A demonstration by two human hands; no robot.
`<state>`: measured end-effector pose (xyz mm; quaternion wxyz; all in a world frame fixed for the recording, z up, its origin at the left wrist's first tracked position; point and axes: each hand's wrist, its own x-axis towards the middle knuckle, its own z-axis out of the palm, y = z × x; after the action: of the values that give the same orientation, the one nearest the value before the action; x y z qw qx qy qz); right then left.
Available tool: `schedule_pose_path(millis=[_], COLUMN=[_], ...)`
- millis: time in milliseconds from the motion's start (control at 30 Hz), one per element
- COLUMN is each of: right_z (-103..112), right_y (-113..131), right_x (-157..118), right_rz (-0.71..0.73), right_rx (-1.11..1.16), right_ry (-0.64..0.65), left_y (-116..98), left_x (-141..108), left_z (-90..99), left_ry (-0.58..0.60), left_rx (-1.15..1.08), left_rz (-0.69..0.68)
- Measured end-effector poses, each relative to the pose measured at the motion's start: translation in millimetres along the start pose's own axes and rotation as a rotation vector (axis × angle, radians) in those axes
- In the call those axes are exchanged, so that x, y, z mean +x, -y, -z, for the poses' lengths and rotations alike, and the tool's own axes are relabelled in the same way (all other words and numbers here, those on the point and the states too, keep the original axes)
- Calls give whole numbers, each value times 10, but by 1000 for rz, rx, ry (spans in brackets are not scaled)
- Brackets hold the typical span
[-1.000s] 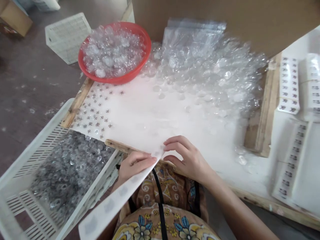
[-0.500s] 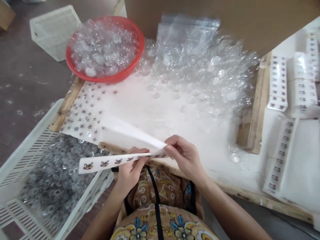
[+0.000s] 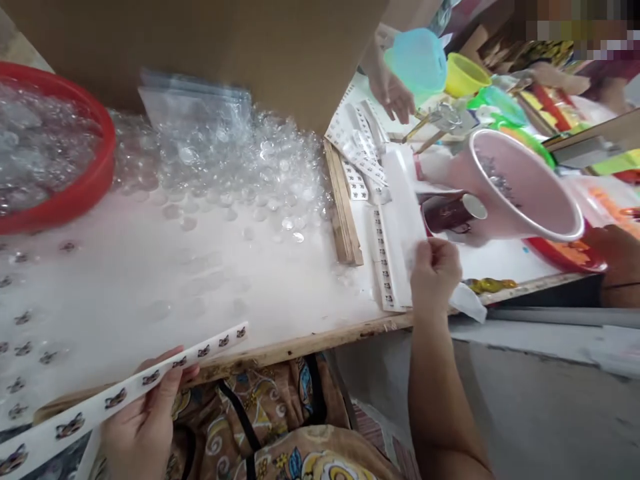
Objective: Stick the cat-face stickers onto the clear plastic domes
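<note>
My left hand (image 3: 145, 420) pinches a white sticker strip (image 3: 133, 389) printed with a row of small animal faces, held slantwise over the table's front edge. At the right, my right hand (image 3: 436, 270) is closed at the edge of a white paper strip (image 3: 401, 200), its fingertips partly hidden. A stack of printed sticker strips (image 3: 383, 260) lies just left of that paper. Loose clear plastic discs (image 3: 280, 167) are heaped at the back of the white tabletop (image 3: 280, 287). Several discs with animal faces (image 3: 23, 348) lie at the left.
A red basin (image 3: 103, 167) of clear plastic pieces stands at the left. Behind the discs rises a brown cardboard panel (image 3: 200, 40). A wooden strip (image 3: 345, 213) divides the table. Rightward are a pink basin (image 3: 530, 193), a dark mug (image 3: 450, 212) and another person's hand (image 3: 395, 93).
The view has swung right. My right hand has moved away from the sticker strip to the right side with a white paper strip. My left hand still holds the printed strip.
</note>
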<state>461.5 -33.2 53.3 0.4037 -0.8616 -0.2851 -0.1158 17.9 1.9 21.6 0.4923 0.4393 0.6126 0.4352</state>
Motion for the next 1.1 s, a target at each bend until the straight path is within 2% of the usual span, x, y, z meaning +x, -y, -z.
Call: schedule_pose_path(millis=[100, 167, 400, 500, 600, 667, 733, 800, 933, 1000, 1033, 1100], right_z=[198, 240, 124, 92, 93, 93, 57, -39, -331, -459, -512, -599], right_y=[-295, -381, -352, -385, -389, -295, -86, 229, 966, 1253, 1359, 1502], right_x=[68, 25, -113, -71, -15, -17, -96, -284, -921, -1237, -1360, -1520], right_rz=[-134, -182, -77, -72, -3, 67, 153, 255, 443, 469, 454, 403], right_rx=[-205, -309, -512, -593, -628, -580, -444, -204, 415, 602, 648, 675], right_ry=[99, 183, 324, 316, 221, 121, 95, 244, 942, 1227, 1322, 1421], left_y=[-15, -27, -50, -22, 40, 83, 101, 84, -16, -60, -72, -75], left_x=[-11, -22, -64, -83, -84, -70, -52, -37, -25, -33, -41, -59], left_z=[-75, -117, -84, -37, -24, -44, -86, -135, -190, -174, -155, -102], left_ry=[12, 19, -19, -39, -43, -38, -44, -55, 10, 13, -17, -62], left_rx=[-50, -66, -24, -2, -38, -91, -140, -155, -178, -180, -195, -229], left_rz=[-9, -10, -16, 10, 49, 65, 65, 72, 64, 22, -4, -37])
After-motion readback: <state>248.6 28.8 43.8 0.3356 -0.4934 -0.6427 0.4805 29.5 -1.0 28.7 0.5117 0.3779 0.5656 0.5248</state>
